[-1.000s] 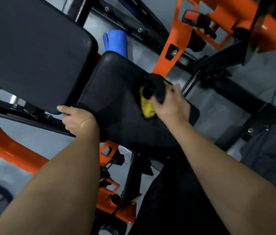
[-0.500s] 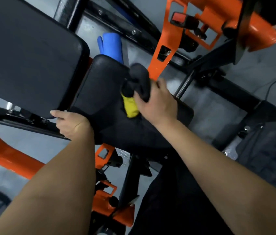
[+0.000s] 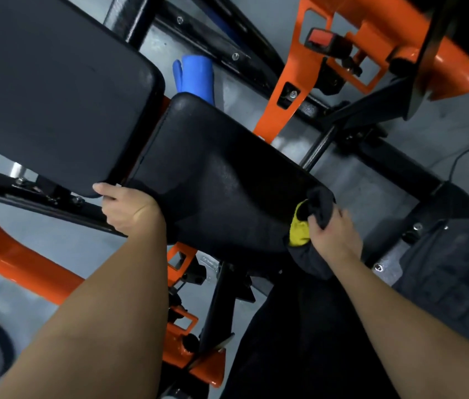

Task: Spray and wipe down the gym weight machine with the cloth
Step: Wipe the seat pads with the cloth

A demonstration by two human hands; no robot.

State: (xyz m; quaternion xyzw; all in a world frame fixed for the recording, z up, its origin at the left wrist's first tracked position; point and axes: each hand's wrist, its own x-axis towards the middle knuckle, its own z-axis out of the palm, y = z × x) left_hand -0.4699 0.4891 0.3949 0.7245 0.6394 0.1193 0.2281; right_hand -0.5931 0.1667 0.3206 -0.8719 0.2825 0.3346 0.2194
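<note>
The right hand (image 3: 334, 236) is closed tightly around a bunched dark-and-yellow cloth (image 3: 302, 226), pressing it onto the near right corner of the seat pad (image 3: 221, 180). The left hand (image 3: 129, 210) clasps the seat pad's left edge with its fingers curled under, beside the back pad's (image 3: 54, 90) corner. The hands are well apart.

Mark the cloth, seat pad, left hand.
cloth (image 3: 299, 230): head view, yellow bunched part.
seat pad (image 3: 221, 168): head view, middle of top surface.
left hand (image 3: 128, 207): head view, back of hand.
</note>
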